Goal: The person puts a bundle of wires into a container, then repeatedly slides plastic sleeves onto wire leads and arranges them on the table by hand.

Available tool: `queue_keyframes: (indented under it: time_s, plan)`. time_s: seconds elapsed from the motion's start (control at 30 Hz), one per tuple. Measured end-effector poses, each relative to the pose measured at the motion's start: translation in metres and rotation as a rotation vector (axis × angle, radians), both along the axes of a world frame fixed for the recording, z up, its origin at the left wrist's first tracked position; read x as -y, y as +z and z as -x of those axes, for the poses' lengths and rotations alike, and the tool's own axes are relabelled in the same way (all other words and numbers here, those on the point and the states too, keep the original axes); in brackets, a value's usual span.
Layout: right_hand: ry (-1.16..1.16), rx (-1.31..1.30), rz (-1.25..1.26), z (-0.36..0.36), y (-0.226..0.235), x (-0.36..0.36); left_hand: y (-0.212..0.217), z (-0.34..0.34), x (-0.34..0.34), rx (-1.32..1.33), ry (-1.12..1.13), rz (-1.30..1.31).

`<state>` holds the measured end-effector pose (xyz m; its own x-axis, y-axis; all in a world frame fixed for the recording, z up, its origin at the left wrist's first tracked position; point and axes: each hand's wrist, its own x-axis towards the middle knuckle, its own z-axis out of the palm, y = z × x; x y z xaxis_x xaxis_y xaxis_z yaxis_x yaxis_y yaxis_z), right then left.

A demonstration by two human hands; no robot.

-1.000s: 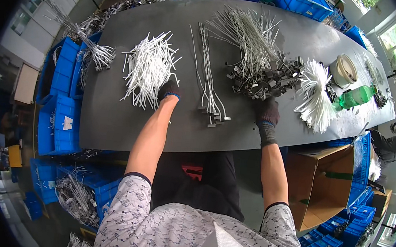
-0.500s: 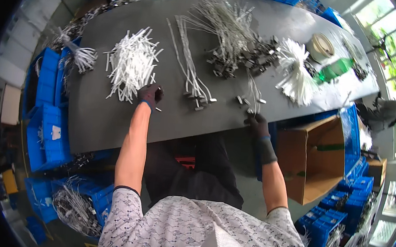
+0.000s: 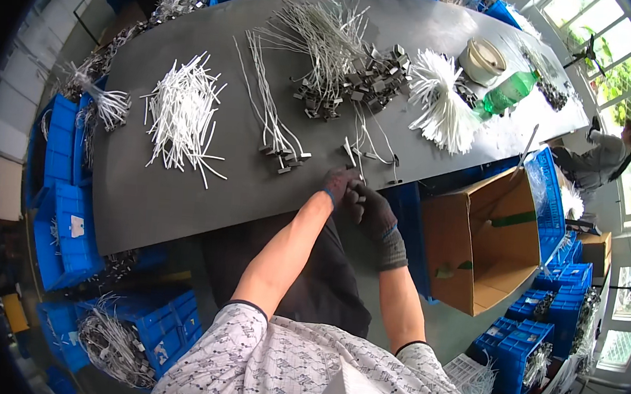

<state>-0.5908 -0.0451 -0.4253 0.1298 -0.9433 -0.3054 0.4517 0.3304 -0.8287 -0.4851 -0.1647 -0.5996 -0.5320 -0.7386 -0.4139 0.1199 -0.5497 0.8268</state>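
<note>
Your left hand (image 3: pixel 337 186) and right hand (image 3: pixel 371 209), both in dark gloves, meet at the near edge of the grey surface (image 3: pixel 181 193). Their fingers are curled together around a small metal clip with a thin white wire (image 3: pixel 360 172), though the exact pinch is too small to tell. Just ahead lie a few loose wired clips (image 3: pixel 379 154). To your left sits a bundle of wired clips (image 3: pixel 276 137), and farther left a pile of white sticks (image 3: pixel 182 114). An open cardboard box (image 3: pixel 488 242) stands at your right.
</note>
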Motion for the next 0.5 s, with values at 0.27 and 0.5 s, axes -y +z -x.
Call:
queue_keyframes:
  time_s: [0.27, 0.5]
  plan:
    - [-0.022, -1.478, -0.020, 0.079, -0.134, -0.160, 0.067, 0.121, 0.057, -0.369, 0.403, -0.345]
    - [0.219, -1.544, -0.422, 0.086, -0.140, -0.287, 0.042, 0.108, 0.139, -0.226, 0.425, -0.254]
